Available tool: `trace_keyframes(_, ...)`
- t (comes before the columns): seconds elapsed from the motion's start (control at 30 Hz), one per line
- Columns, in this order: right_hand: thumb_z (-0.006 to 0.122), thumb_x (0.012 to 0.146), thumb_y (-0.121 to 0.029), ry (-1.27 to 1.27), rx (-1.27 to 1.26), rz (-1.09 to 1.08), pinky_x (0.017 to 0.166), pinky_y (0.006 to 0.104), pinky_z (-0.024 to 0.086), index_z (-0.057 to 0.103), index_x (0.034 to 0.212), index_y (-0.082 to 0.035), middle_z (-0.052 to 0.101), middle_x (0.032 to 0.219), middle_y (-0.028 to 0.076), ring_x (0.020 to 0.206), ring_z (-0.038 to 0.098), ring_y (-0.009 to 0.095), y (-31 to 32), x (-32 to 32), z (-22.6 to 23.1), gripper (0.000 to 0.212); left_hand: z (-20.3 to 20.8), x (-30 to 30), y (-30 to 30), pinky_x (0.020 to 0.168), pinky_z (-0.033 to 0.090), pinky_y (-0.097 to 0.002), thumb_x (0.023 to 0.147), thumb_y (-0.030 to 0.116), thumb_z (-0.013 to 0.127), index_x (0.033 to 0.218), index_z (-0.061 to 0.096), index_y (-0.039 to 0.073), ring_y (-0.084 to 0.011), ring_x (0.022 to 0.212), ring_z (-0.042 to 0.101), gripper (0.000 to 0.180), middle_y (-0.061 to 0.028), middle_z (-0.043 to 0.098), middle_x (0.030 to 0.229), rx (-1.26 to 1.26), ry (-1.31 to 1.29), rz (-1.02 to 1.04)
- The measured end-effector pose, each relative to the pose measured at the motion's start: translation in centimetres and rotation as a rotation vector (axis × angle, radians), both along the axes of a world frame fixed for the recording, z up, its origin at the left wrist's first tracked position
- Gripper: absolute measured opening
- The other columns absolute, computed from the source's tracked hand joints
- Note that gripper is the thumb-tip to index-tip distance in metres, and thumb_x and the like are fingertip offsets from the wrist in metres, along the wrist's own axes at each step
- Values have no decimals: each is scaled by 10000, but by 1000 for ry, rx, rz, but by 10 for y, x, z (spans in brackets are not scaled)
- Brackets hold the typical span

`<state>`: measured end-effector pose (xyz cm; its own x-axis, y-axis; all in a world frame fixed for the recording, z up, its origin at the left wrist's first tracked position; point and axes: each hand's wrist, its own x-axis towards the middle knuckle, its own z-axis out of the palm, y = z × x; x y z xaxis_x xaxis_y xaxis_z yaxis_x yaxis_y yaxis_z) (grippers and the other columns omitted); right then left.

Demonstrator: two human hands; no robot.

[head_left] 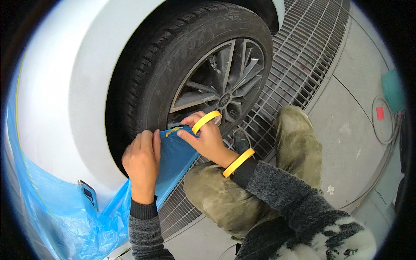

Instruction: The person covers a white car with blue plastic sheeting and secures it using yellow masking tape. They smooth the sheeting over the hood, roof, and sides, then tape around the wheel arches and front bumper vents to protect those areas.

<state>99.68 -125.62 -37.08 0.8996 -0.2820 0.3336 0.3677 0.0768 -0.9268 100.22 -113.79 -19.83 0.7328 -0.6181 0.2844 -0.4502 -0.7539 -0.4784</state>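
Blue plastic film point(177, 149) stretches across the lower part of a car wheel. My left hand point(142, 160) is closed, its fingertips pinching the film's upper edge against the tyre point(151, 93). Beside it, my right hand point(210, 141) has its thumb over the same edge and its forefinger against the wheel rim. A roll of yellow masking tape point(206, 121) sits around the right hand's fingers. Another yellow tape roll point(238, 163) circles my right wrist like a bracelet. Between both hands a short crumpled strip of yellow tape point(173, 131) lies on the film.
More blue film hangs over the white car body point(56, 95) at left, near a fitting with a dark face point(88, 194). Metal floor grating point(299, 52) runs under the wheel. My bent knees are close below. A hose point(376, 125) and green container point(393, 91) stand at right.
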Motion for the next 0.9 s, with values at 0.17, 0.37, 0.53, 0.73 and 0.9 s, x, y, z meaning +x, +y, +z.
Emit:
trace_keyframes(0.17, 751, 920, -137, 28, 64, -2, 692, 369, 499, 659, 929, -17, 647, 882, 113, 785, 649, 260, 9, 18, 4, 152, -1, 1, 2, 549, 508, -337, 966, 220, 728, 781, 553, 91, -237, 585, 618, 285, -78, 568, 690, 6, 8, 2)
trace_keyframes(0.37, 752, 877, -154, 205, 117, -38, 640, 372, 516, 664, 875, -8, 684, 770, 108, 681, 666, 240, 15, 28, 14, 170, -1, 2, -6, 554, 504, -342, 954, 221, 738, 785, 549, 95, -236, 597, 621, 283, -80, 566, 695, 60, -16, -15)
trace_keyframes(0.53, 773, 819, -213, 516, 262, 83, 744, 450, 554, 692, 848, -6, 710, 803, 184, 786, 702, 379, 13, 36, 24, 224, -1, 0, -12, 615, 507, -345, 927, 210, 761, 872, 612, 87, -235, 701, 636, 201, -75, 589, 776, 39, -36, 6)
trace_keyframes(0.73, 775, 823, -255, 551, 245, 49, 759, 486, 538, 666, 843, -6, 696, 837, 206, 812, 690, 400, 14, 37, 22, 273, -4, -21, -19, 776, 464, -373, 834, 134, 832, 1073, 695, 99, -251, 897, 635, 278, -47, 664, 1002, -15, -186, -231)
trace_keyframes(0.9, 774, 837, -279, 520, 248, -31, 743, 478, 523, 646, 854, -11, 691, 838, 207, 803, 675, 392, 25, 39, 13, 298, -20, -47, -26, 724, 496, -331, 845, 123, 772, 1070, 655, 61, -215, 846, 659, 261, -109, 684, 1220, 71, 155, -254)
